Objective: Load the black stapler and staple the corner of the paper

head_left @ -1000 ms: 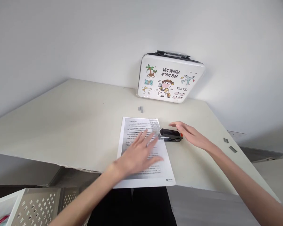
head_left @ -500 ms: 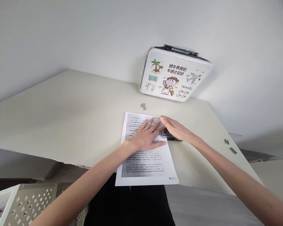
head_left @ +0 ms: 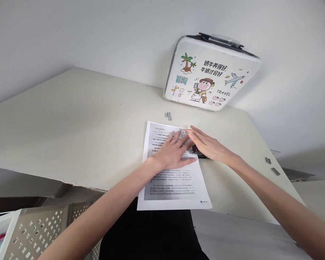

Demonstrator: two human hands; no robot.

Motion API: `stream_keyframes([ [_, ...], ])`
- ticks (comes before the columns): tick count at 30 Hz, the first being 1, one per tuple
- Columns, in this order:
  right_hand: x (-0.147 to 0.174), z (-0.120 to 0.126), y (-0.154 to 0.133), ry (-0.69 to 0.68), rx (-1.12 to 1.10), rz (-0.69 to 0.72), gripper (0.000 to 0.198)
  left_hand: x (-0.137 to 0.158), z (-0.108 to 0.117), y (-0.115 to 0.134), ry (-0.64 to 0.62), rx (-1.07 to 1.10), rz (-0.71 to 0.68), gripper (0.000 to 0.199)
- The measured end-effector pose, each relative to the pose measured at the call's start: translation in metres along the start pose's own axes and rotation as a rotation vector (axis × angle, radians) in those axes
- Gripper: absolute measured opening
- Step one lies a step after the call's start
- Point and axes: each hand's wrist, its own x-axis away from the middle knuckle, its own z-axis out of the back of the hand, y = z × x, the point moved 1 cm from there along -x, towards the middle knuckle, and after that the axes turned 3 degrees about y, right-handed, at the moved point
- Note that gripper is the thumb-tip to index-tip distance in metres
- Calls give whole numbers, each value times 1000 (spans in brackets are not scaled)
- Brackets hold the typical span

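Note:
Printed sheets of paper lie near the table's front edge, their lower end jutting out past it. My left hand rests flat on the upper part of the page with its fingers spread. At the page's right edge, my right hand covers a black stapler, fingers close together over its top. Only a short dark stretch of the stapler shows below the palm; its front end is hidden. The fingertips of both hands nearly meet near the top right of the page.
A white cartoon-printed case with a black handle stands against the wall at the back. Small grey staple strips lie beyond the paper, and more staple strips near the right table edge. A perforated plastic basket stands below left.
The view has shifted slightly, so the table things sit a little differently in it. My right fingers have shifted slightly over the stapler; my left hand stays flat on the paper.

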Motion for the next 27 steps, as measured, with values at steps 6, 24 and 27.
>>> stream_keyframes([
  [6, -1, -3, 2, 9, -12, 41, 63, 0, -1, 0, 14, -3, -9, 84],
  [24, -10, -18, -1, 4, 217, 70, 58, 2, -1, 1, 47, -13, -4, 84],
  [27, -11, -23, -1, 43, 292, 100, 57, 2, -2, 1, 56, 4, 3, 84],
])
